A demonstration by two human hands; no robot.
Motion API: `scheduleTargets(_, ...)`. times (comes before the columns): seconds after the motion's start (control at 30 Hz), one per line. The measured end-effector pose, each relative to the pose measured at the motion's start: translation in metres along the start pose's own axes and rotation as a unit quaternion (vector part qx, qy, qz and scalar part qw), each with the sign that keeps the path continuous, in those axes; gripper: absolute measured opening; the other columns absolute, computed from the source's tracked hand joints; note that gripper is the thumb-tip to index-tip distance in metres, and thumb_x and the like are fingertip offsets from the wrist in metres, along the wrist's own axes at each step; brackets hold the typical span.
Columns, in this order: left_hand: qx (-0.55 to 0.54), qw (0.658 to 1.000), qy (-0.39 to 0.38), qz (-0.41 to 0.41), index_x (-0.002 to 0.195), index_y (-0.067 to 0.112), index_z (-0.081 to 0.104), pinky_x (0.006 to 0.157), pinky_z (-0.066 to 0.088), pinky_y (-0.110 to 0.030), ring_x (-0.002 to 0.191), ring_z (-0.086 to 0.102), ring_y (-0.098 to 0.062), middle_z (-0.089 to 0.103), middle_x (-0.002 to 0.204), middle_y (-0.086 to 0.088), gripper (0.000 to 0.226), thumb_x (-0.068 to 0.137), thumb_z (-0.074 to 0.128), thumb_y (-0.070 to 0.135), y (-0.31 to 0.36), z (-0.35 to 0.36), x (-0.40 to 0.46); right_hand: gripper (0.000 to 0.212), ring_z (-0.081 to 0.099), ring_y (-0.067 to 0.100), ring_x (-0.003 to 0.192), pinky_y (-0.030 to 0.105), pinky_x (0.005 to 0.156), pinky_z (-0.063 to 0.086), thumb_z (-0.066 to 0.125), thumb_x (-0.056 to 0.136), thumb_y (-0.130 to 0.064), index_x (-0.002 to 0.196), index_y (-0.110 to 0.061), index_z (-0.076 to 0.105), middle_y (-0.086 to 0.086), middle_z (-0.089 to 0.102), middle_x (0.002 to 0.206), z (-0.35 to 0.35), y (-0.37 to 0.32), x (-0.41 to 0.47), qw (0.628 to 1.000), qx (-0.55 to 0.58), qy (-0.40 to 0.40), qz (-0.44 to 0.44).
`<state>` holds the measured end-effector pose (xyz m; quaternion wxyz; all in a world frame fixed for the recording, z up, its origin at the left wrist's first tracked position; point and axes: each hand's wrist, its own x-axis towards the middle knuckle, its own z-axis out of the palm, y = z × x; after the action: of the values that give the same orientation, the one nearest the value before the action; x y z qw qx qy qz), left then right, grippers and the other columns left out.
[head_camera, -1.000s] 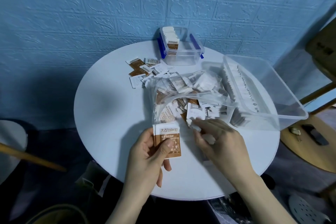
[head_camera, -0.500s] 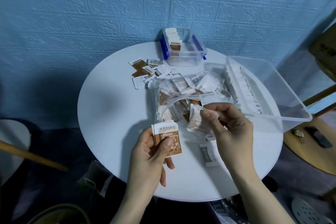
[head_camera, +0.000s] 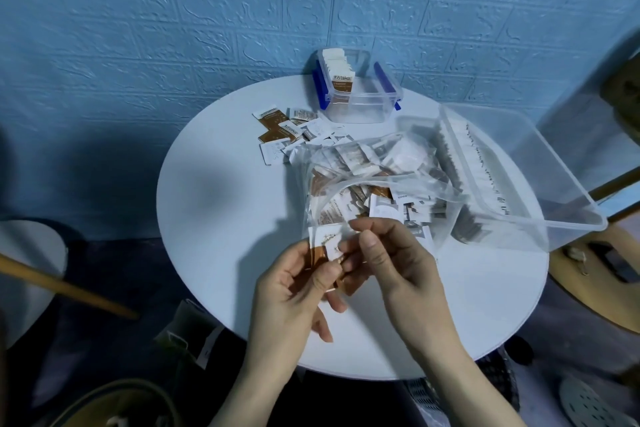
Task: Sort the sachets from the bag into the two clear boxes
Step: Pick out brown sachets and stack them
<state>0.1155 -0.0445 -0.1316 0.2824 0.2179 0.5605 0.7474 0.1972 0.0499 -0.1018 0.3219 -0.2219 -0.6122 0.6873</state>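
Moved: right hand (head_camera: 398,263) has come from the bag (head_camera: 374,184) to the left hand (head_camera: 294,291).
Grasp: both hands pinch the sachets (head_camera: 329,243), 6 o'clock on the counter (head_camera: 221,204).

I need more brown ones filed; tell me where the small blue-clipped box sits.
In the head view, the small blue-clipped box stands at the far edge of the round table, against the blue wall, beyond the loose sachets and left of the large clear box.

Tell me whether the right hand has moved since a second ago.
Yes. The right hand has drawn back from the mouth of the plastic bag toward the left hand, and now meets it at the brown-and-white sachets.
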Motion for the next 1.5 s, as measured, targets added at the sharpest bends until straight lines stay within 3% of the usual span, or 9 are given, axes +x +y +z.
scheduleTargets(0.13, -0.012, 1.0, 0.016, -0.008, 0.097, 0.008, 0.065, 0.03, 0.039, -0.023, 0.045, 0.053, -0.022, 0.071, 0.079, -0.011, 0.022, 0.077, 0.07, 0.016, 0.0, 0.001, 0.0, 0.018, 0.059, 0.019, 0.06, 0.027, 0.053, 0.051, 0.055, 0.087, -0.014, 0.103, -0.007, 0.061, 0.008, 0.07, 0.082, -0.004, -0.002, 0.001, 1.0, 0.008, -0.004, 0.01)
scheduleTargets(0.23, -0.021, 0.999, 0.023, -0.014, 0.093, 0.008, 0.066, 0.029, 0.037, -0.022, 0.042, 0.053, -0.02, 0.07, 0.074, -0.01, 0.02, 0.076, 0.063, 0.018, 0.002, 0.002, -0.001, 0.019, 0.053, 0.027, 0.059, 0.032, 0.057, 0.049, 0.071, 0.08, -0.026, 0.098, -0.021, 0.066, 0.009, 0.061, 0.077, -0.013, 0.004, 0.001, 0.992, -0.117, 0.051, -0.012)
scheduleTargets(0.47, -0.012, 1.0, 0.004, -0.025, 0.098, 0.012, 0.066, 0.029, 0.037, -0.022, 0.043, 0.056, -0.02, 0.069, 0.077, -0.013, 0.018, 0.082, 0.066, 0.02, 0.002, -0.002, 0.002, 0.02, 0.064, 0.026, 0.066, 0.036, 0.068, 0.053, 0.07, 0.075, -0.023, 0.075, -0.006, 0.062, 0.023, 0.06, 0.067, -0.02, 0.005, -0.002, 0.993, -0.097, -0.006, 0.065)
scheduleTargets(0.57, 0.005, 1.0, -0.024, -0.01, 0.102, 0.01, 0.065, 0.03, 0.038, -0.022, 0.047, 0.057, -0.018, 0.072, 0.083, -0.007, 0.024, 0.08, 0.069, 0.018, 0.0, -0.002, 0.001, 0.017, 0.054, 0.018, 0.058, 0.02, 0.055, 0.045, 0.069, 0.082, -0.012, 0.073, -0.004, 0.057, 0.02, 0.055, 0.066, -0.016, 0.009, -0.002, 0.994, -0.085, 0.013, 0.068)
scheduleTargets(0.77, 0.003, 1.0, -0.023, 0.001, 0.101, 0.009, 0.064, 0.03, 0.038, -0.023, 0.048, 0.056, -0.017, 0.072, 0.082, -0.007, 0.025, 0.077, 0.063, 0.017, -0.002, -0.004, 0.002, 0.019, 0.046, 0.005, 0.051, 0.013, 0.051, 0.037, 0.068, 0.083, -0.017, 0.071, -0.007, 0.058, 0.006, 0.053, 0.059, -0.015, 0.003, 0.001, 0.991, -0.129, -0.005, 0.041)
scheduleTargets(0.87, 0.067, 0.997, -0.003, 0.045, 0.096, 0.017, 0.062, 0.032, 0.037, -0.022, 0.049, 0.056, -0.014, 0.07, 0.078, 0.001, 0.018, 0.079, 0.062, 0.021, -0.002, -0.004, 0.01, 0.023, 0.047, 0.004, 0.057, 0.019, 0.056, 0.037, 0.064, 0.087, -0.041, 0.077, -0.021, 0.063, -0.009, 0.059, 0.068, -0.028, 0.006, 0.007, 0.951, -0.306, 0.005, -0.042)
scheduleTargets(1.03, 0.242, 0.956, -0.008, 0.167, 0.099, 0.029, 0.053, 0.057, 0.053, -0.034, 0.061, 0.061, -0.014, 0.067, 0.08, 0.01, 0.021, 0.083, 0.056, 0.042, 0.01, -0.014, 0.044, 0.034, 0.056, 0.018, 0.1, 0.03, 0.085, 0.045, 0.045, 0.094, -0.041, 0.104, -0.018, 0.067, -0.005, 0.062, 0.105, -0.048, 0.01, 0.03, 0.841, -0.514, -0.027, -0.166)
scheduleTargets(1.27, 0.216, 0.963, -0.026, 0.16, 0.094, 0.029, 0.057, 0.058, 0.045, -0.02, 0.058, 0.056, 0.001, 0.066, 0.077, 0.017, 0.01, 0.084, 0.059, 0.027, 0.0, -0.012, 0.063, 0.071, 0.041, 0.028, 0.131, 0.039, 0.106, 0.032, 0.026, 0.09, -0.065, 0.142, -0.02, 0.044, 0.004, 0.05, 0.14, -0.044, 0.024, 0.058, 0.722, -0.68, -0.036, -0.121)
scheduleTargets(1.5, 0.219, 0.962, 0.001, 0.164, 0.1, 0.037, 0.056, 0.064, 0.052, -0.035, 0.074, 0.062, -0.008, 0.068, 0.089, 0.008, 0.017, 0.085, 0.059, 0.031, -0.016, -0.014, 0.066, 0.057, 0.016, 0.006, 0.146, 0.029, 0.115, 0.02, 0.027, 0.096, -0.056, 0.143, -0.027, 0.044, -0.009, 0.029, 0.156, -0.048, 0.03, 0.029, 0.757, -0.618, -0.142, -0.159)
